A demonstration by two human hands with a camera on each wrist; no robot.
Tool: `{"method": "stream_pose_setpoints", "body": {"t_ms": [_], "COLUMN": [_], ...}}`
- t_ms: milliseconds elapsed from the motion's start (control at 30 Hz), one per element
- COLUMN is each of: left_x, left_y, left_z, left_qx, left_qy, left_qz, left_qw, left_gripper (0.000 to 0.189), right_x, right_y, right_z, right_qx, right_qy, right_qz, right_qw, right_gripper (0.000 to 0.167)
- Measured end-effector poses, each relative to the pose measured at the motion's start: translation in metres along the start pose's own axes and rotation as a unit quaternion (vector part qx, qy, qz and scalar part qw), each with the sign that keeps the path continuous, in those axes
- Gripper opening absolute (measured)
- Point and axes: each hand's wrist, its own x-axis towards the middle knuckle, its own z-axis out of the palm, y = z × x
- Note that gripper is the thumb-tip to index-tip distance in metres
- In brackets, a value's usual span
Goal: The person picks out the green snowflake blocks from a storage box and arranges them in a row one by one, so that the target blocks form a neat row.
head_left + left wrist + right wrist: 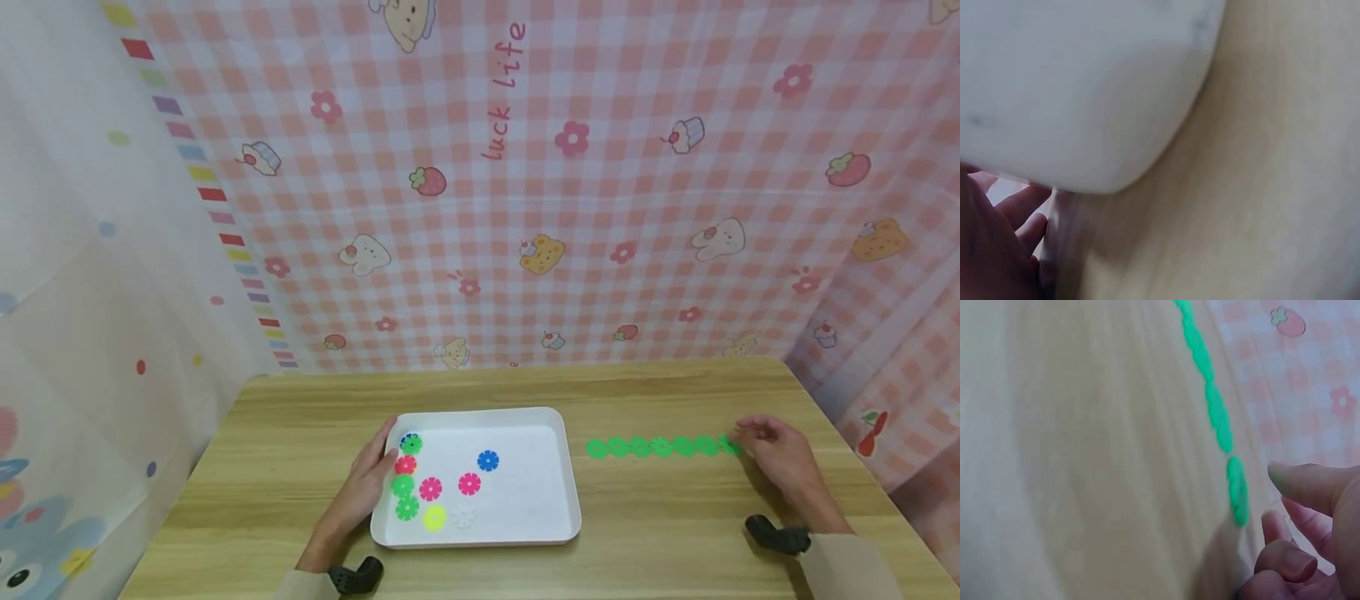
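Note:
My left hand [363, 479] grips the left side of a white tray [525, 500], thumb over the rim. In the left wrist view, fingers [1022, 206] show beside the outer wall of the tray [1085, 125]. Several notched plastic discs lie inside: a blue disc [488, 460], pink discs [469, 483], green discs [407, 507], a yellow disc [434, 517] and a pale, clear one. On the table's right, several green discs [661, 447] form a straight row. At its right end is my right hand [780, 458], fingers loosely bent, thumb apart from them, holding nothing.
Both the tray and the row rest on a wood-grain table [487, 567]. A pink checked cloth [510, 217] hangs along the table's back edge, and a pale patterned cloth [150, 317] hangs at the left. Each wrist carries a black strap mount [776, 535].

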Motion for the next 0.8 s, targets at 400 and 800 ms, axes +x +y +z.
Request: {"method": "stream_pose_setpoints", "body": {"t_ms": [400, 800], "left_x": [0.000, 0.001], "left_y": [0.000, -0.001], "left_z": [0.000, 0.000], "left_qx": [0.000, 0.010], "left_qy": [0.004, 0.005], "left_qz": [-0.002, 0.002], "left_qw": [1.0000, 0.9999], "left_gripper": [0.056, 0.055], "right_x": [0.003, 0.011], "right_y": [-0.054, -0.126], "right_z": [0.018, 0.055], "right_qx": [-0.023, 0.033], "right_qy": [-0.064, -0.127], "right_qz": [-0.069, -0.131], "right_qw": [0.9953, 0.9827], "right_gripper": [0.043, 0.029]}}
